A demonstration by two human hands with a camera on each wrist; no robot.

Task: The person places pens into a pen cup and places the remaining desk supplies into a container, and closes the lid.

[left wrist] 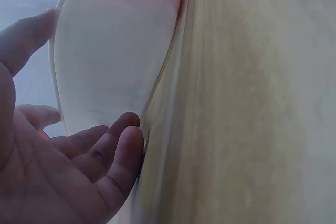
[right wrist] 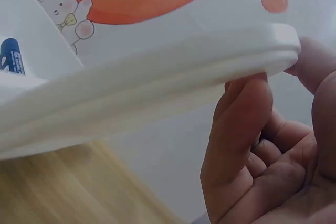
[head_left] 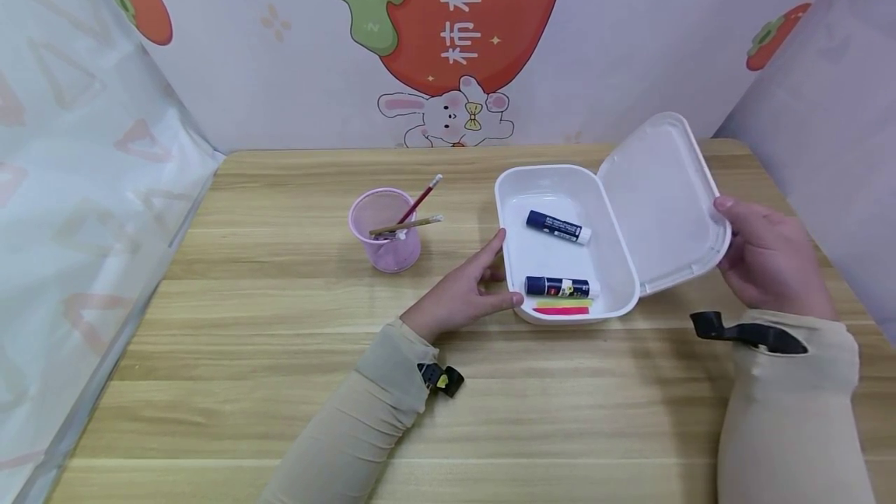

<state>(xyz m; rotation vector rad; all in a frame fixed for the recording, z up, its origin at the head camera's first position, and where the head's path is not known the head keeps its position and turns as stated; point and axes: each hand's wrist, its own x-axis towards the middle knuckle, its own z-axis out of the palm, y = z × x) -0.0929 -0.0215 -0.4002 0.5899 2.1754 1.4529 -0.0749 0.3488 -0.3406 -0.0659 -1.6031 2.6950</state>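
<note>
A white plastic box (head_left: 616, 290) stands on the table with its hinged lid (head_left: 665, 201) raised on the right. Inside lie two dark blue glue sticks with white ends, an upper glue stick (head_left: 558, 227) and a lower glue stick (head_left: 560, 287). Beside the lower one are a yellow strip (head_left: 563, 303) and a pink strip (head_left: 562, 310). My left hand (head_left: 465, 290) touches the box's left side, thumb and forefinger spread along the rim, the other fingertips against the outer wall. My right hand (head_left: 773, 259) pinches the lid's outer edge (right wrist: 278, 51) between thumb and fingers.
To the left stands a pink mesh pen cup (head_left: 393, 255) with a red pencil (head_left: 422, 197), a brown pencil (head_left: 413, 225) and something white-tipped leaning in it. A printed cloth (head_left: 266, 92) hangs behind the wooden table (head_left: 280, 379), with light sheeting at both sides.
</note>
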